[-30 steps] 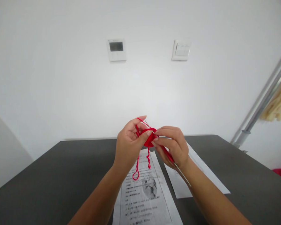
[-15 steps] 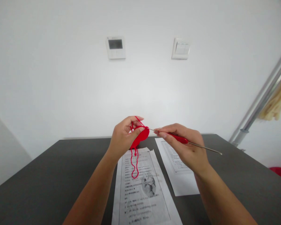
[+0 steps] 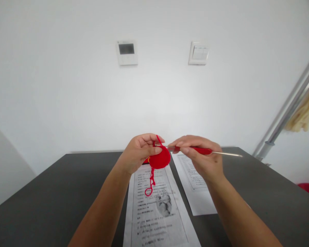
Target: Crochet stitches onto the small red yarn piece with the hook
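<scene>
A round piece of red crochet (image 3: pixel 160 159) is pinched between the thumb and fingers of my left hand (image 3: pixel 140 151). Red yarn runs up over the left fingertips, and a twisted loop of red yarn (image 3: pixel 148 191) dangles below the piece. My right hand (image 3: pixel 202 152) is closed around the red handle of a crochet hook (image 3: pixel 204 151). The hook's thin metal shaft reaches left to the top edge of the crochet, by the left thumb; its very tip is hard to make out. A bit of yellow shows at the piece's left edge.
Two printed sheets lie on the dark table (image 3: pixel 54 192): one sheet (image 3: pixel 157 219) beneath the hands, another sheet (image 3: pixel 202 202) under the right wrist. Behind stands a white wall with a panel (image 3: pixel 127 53) and a switch (image 3: pixel 198 53). A metal pole (image 3: pixel 288 106) rises at right.
The crochet has turned to show more of its round face and moved slightly right and down. The hook lies more level, its shaft further left over the piece. The hanging yarn has twisted together.
</scene>
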`<state>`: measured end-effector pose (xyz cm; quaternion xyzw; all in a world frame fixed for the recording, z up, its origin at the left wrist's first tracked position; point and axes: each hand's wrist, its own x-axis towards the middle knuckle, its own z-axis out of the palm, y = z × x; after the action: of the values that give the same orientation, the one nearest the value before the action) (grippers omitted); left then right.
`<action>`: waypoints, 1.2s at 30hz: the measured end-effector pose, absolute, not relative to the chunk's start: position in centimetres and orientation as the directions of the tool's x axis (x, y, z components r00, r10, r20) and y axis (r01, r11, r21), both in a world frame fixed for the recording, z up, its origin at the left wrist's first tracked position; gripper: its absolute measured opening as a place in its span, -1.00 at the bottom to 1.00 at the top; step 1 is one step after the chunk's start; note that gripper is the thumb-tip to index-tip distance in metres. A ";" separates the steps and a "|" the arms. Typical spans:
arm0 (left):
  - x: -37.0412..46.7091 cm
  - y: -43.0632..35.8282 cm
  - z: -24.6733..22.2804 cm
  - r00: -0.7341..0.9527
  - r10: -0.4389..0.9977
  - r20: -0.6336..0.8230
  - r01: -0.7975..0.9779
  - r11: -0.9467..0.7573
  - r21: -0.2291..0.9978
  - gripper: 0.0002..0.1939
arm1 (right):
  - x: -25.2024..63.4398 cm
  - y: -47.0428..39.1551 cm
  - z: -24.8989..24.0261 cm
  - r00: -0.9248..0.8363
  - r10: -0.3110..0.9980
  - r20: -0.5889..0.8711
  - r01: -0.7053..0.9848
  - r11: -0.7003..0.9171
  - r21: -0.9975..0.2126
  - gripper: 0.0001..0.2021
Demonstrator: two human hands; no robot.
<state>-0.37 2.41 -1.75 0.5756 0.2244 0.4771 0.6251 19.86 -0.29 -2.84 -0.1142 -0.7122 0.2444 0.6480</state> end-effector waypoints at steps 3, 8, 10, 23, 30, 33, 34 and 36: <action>-0.5 2.0 -1.5 0.457 0.856 0.241 -0.340 -0.082 0.937 -0.66 | 20.0 0.1 -2.9 -0.261 0.213 0.942 0.045 0.977 -0.208 -0.71; -0.5 1.8 -1.2 0.362 0.884 0.294 -0.346 -0.166 0.924 -0.66 | 20.1 0.2 -2.2 -0.446 0.108 0.889 0.220 0.975 -0.008 -0.70; -0.4 1.8 -1.2 0.317 0.890 0.327 -0.329 -0.220 0.918 -0.67 | 19.9 0.1 -2.2 -0.448 0.122 0.886 0.230 0.973 -0.017 -0.71; 0.1 1.1 -1.2 0.283 0.875 0.392 -0.204 -0.344 0.916 -0.43 | 18.6 0.0 -3.6 -0.256 0.167 0.952 0.256 0.962 -0.100 -0.78; 1.9 -0.2 -1.5 -0.053 0.808 0.587 0.086 -0.582 0.809 -0.54 | 17.1 1.3 -4.9 -0.188 0.093 0.978 0.487 0.873 0.010 -0.75; 1.3 0.7 -1.5 0.152 0.903 0.403 -0.246 -0.360 0.900 -0.46 | 16.8 1.3 -5.2 -0.191 0.052 0.980 0.450 0.892 0.040 -0.76; 0.8 1.1 -1.5 0.242 0.909 0.340 -0.321 -0.256 0.912 -0.46 | 16.9 1.1 -5.1 -0.195 0.084 0.977 0.401 0.916 0.002 -0.79; 0.0 1.8 -1.4 0.421 0.875 0.240 -0.373 -0.075 0.925 -0.51 | 17.2 0.5 -4.7 -0.215 0.215 0.953 0.287 0.946 -0.149 -0.85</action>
<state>-0.04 1.84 -1.39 0.5479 0.2288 0.4870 0.6406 17.19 0.52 -4.70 -0.1609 -0.7787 -0.0297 0.6056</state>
